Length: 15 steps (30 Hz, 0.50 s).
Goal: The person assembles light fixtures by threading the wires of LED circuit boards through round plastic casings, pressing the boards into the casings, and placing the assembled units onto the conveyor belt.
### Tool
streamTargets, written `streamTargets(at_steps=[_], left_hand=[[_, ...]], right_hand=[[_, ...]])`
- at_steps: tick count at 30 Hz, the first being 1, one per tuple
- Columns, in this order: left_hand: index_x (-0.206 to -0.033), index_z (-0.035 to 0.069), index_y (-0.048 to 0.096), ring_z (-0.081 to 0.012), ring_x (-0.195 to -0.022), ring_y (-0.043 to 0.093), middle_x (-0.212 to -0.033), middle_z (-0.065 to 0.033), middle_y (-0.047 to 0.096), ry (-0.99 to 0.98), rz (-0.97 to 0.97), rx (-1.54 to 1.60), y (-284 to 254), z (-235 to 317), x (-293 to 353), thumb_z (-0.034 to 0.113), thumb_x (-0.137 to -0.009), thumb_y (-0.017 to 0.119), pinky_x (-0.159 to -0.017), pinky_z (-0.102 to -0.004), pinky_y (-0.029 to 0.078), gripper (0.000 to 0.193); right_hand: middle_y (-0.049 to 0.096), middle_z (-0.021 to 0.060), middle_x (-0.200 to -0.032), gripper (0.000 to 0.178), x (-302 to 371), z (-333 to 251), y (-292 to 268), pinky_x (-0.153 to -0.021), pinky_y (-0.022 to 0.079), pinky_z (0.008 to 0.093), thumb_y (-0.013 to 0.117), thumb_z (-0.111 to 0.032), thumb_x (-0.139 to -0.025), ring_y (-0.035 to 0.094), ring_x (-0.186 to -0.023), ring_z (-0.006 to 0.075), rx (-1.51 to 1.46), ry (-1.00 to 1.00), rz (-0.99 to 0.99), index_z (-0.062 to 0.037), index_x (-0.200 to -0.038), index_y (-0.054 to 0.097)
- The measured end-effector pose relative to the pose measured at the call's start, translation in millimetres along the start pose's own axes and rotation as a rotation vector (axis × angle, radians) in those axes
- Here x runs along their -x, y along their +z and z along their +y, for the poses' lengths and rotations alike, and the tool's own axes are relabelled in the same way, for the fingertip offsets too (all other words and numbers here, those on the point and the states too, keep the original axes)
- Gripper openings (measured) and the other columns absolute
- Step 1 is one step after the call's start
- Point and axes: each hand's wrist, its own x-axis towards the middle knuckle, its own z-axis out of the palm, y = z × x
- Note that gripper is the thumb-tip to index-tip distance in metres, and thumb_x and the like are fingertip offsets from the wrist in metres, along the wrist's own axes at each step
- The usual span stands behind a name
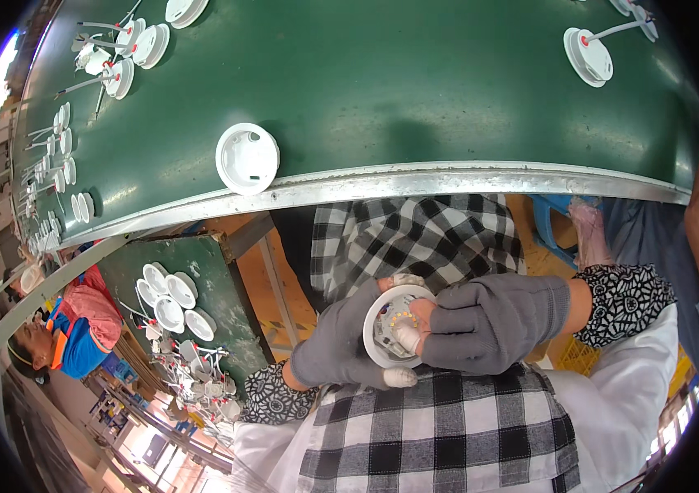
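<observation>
A round white lamp housing point(372, 333) is held over my lap, its inside turned up. My left hand point(341, 341), in a grey fingerless glove with wrapped fingertips, grips the housing around its rim from the left. My right hand point(481, 324), gloved the same way, reaches into the housing with thumb and finger pinched together. Small yellow dots show on the part inside, beside the fingertips. What the right fingers pinch is too small to make out. Another white housing point(248, 158) lies open side up at the near edge of the green work surface.
A metal rail point(448, 178) edges the green belt point(415, 74). White lamps with grey cables point(588, 57) lie on it at far right and along the left. On a side table point(234, 329) at left sit several white housings point(180, 290) and a heap of wired parts point(193, 374). Another person point(78, 329) is at left.
</observation>
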Motion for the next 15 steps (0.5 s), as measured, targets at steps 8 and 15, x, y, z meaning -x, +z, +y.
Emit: streamTargets(at_steps=[8, 15], left_hand=[[-0.137, -0.001, 0.036, -0.0233, -0.11, 0.059, -0.122, -0.0132, 0.057, 0.023, 0.034, 0.05, 3.4, -2.8, -0.2, 0.032, -0.06, 0.088, -0.095, -0.0327, 0.045, 0.098], [-0.139, -0.003, 0.029, -0.0246, -0.112, 0.057, -0.123, -0.016, 0.054, 0.161, 0.069, -0.106, 8.6, -3.9, -4.2, 0.028, -0.071, 0.081, -0.097, -0.0333, 0.043, 0.091]], right_hand=[[0.056, 0.007, -0.098, 0.022, -9.3, 7.1, -3.7, -0.08, 0.056, 0.0291, 0.058, -0.007, -0.077, 0.061, -0.089, 0.0177, -0.24, 0.014, -0.127, 0.005, -0.095, 0.055], [0.055, 0.0048, -0.092, 0.017, -9.6, 20.5, -5.6, -0.081, 0.054, 0.031, 0.06, -0.011, -0.073, 0.059, -0.088, 0.0177, -0.29, 0.051, -0.106, -0.0011, -0.086, 0.055]])
